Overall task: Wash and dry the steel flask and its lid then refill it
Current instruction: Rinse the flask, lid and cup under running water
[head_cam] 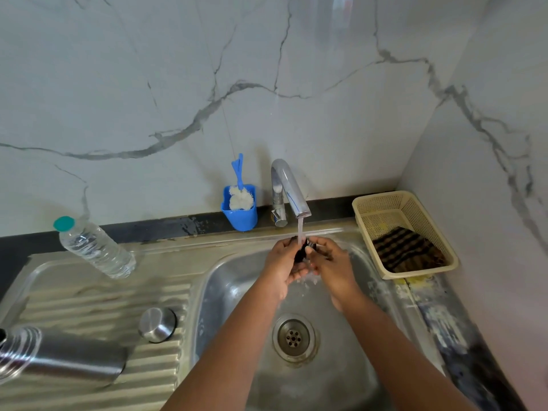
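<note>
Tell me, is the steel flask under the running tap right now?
No, the steel flask lies on its side on the draining board, away from the tap.

No readable text, label, brand, number or sign anywhere in view. Clear plastic water bottle (94, 247) with a teal cap: bare of any legible label. Steel flask (63, 355) and its lid (157, 324) on the drainboard: plain brushed metal, without markings. Blue brush holder (240, 213), tap (289, 188) and cream basket (404, 232): likewise unmarked, as far as can be made out.
</note>
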A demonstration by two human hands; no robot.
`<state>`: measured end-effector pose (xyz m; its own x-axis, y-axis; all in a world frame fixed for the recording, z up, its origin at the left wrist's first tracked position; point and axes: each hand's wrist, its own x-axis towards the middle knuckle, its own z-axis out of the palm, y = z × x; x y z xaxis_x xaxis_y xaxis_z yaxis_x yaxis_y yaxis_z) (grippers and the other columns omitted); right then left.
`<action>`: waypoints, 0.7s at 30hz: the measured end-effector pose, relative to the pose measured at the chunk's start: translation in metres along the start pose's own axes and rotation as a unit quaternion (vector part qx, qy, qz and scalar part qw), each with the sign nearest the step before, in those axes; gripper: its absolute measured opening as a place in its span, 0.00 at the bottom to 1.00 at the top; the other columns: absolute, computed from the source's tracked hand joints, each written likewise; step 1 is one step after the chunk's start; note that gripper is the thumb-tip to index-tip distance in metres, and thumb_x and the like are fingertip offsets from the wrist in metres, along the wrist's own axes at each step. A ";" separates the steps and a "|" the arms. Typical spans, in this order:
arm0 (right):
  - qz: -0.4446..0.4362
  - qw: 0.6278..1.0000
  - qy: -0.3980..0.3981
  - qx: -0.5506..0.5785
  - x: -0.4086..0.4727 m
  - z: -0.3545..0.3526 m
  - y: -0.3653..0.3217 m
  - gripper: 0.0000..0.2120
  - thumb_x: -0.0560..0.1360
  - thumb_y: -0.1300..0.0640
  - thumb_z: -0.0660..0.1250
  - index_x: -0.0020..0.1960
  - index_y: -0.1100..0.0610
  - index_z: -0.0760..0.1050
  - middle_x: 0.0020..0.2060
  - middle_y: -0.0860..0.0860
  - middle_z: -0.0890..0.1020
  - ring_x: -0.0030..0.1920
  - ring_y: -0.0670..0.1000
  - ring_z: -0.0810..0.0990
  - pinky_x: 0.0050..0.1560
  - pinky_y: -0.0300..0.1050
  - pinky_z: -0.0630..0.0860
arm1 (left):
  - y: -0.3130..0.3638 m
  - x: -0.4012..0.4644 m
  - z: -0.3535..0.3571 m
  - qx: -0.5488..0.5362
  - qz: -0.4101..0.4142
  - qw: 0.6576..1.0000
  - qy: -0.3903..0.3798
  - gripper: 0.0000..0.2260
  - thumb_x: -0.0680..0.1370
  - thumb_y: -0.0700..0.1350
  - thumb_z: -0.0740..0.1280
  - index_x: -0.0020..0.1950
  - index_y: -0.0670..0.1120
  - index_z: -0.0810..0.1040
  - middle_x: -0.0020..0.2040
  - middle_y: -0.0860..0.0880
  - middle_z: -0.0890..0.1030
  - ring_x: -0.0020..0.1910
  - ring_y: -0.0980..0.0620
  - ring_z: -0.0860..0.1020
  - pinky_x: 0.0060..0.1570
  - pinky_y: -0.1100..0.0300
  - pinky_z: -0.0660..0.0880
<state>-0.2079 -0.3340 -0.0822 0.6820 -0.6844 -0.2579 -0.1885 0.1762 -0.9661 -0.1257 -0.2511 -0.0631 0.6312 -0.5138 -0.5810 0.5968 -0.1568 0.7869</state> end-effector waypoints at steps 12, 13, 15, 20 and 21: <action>0.012 0.984 0.025 -0.173 0.000 0.021 -0.016 0.12 0.72 0.44 0.74 0.47 0.51 0.78 0.42 0.48 0.84 0.41 0.47 0.82 0.44 0.44 0.79 | -0.007 -0.004 -0.010 -0.070 0.010 0.997 0.024 0.16 0.84 0.52 0.59 0.59 0.41 0.78 0.52 0.39 0.85 0.50 0.45 0.85 0.45 0.53 0.83; -0.025 0.978 0.023 -0.207 -0.002 0.020 -0.018 0.12 0.70 0.44 0.75 0.48 0.50 0.79 0.41 0.46 0.83 0.41 0.45 0.82 0.43 0.41 0.78 | -0.007 -0.005 -0.012 -0.067 0.003 0.998 0.018 0.17 0.85 0.52 0.57 0.59 0.41 0.79 0.50 0.40 0.85 0.48 0.46 0.85 0.45 0.55 0.82; -0.103 0.961 0.021 -0.255 -0.003 0.015 -0.020 0.11 0.69 0.48 0.77 0.49 0.49 0.81 0.41 0.45 0.82 0.40 0.43 0.81 0.42 0.36 0.76 | -0.008 -0.006 -0.013 -0.074 -0.005 0.997 0.016 0.17 0.85 0.50 0.56 0.60 0.39 0.78 0.47 0.41 0.86 0.43 0.48 0.85 0.42 0.56 0.82; -0.214 0.946 -0.028 -0.242 -0.007 -0.003 -0.017 0.20 0.65 0.67 0.78 0.51 0.48 0.81 0.46 0.42 0.79 0.45 0.39 0.79 0.47 0.32 0.75 | -0.009 -0.006 -0.012 -0.151 -0.010 0.988 0.018 0.15 0.85 0.43 0.58 0.66 0.35 0.72 0.52 0.37 0.83 0.43 0.48 0.82 0.40 0.58 0.82; -0.226 0.947 -0.032 -0.227 -0.008 -0.006 -0.014 0.21 0.65 0.69 0.78 0.51 0.49 0.81 0.47 0.43 0.79 0.47 0.40 0.80 0.49 0.34 0.77 | -0.009 -0.005 -0.011 -0.167 -0.003 0.986 0.015 0.15 0.84 0.43 0.60 0.66 0.35 0.72 0.52 0.37 0.82 0.43 0.47 0.82 0.39 0.58 0.82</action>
<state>-0.2152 -0.3356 -0.0667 0.8046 -0.5702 0.1660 -0.1420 -0.4561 -0.8785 -0.1288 -0.2373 -0.0697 0.6381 -0.4882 -0.5954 0.7274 0.1286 0.6741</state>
